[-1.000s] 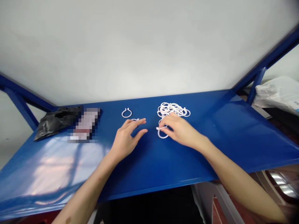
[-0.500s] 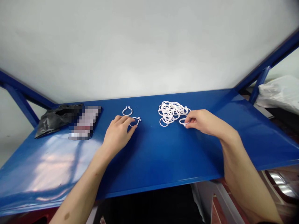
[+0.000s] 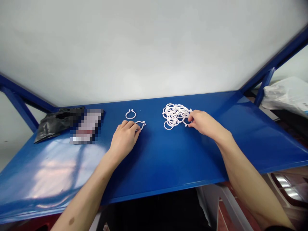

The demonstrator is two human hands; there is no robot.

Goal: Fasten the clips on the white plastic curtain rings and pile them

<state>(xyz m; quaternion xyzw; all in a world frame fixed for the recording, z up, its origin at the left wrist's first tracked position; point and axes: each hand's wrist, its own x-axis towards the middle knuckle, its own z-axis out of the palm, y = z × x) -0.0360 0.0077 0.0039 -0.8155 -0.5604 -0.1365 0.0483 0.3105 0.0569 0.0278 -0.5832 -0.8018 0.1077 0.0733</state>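
Observation:
My left hand (image 3: 124, 137) is closed, thumb and fingers pinching a white plastic ring (image 3: 143, 124) whose knobbed, open end points right; the hand hides its left part. Just behind it lies another white ring (image 3: 130, 114) with a gap between two small knobs. My right hand (image 3: 202, 123) pinches a white ring (image 3: 186, 124) at the right edge of a tangled pile of white rings (image 3: 173, 113). Most of that ring is covered by the fingers, and it overlaps the pile in view, so I cannot tell whether they touch.
The blue table (image 3: 163, 163) backs onto a pale wall (image 3: 149, 48). At the left lie a black plastic bag (image 3: 54, 125) and a pixelated flat object (image 3: 88, 125). Blue frame bars (image 3: 266, 85) rise at both sides. A clear plastic bag (image 3: 286, 93) is beyond the right edge.
My right hand has moved slightly left and away from me, bringing its ring closer to the pile. My left thumb has closed in towards the fingers on the left ring.

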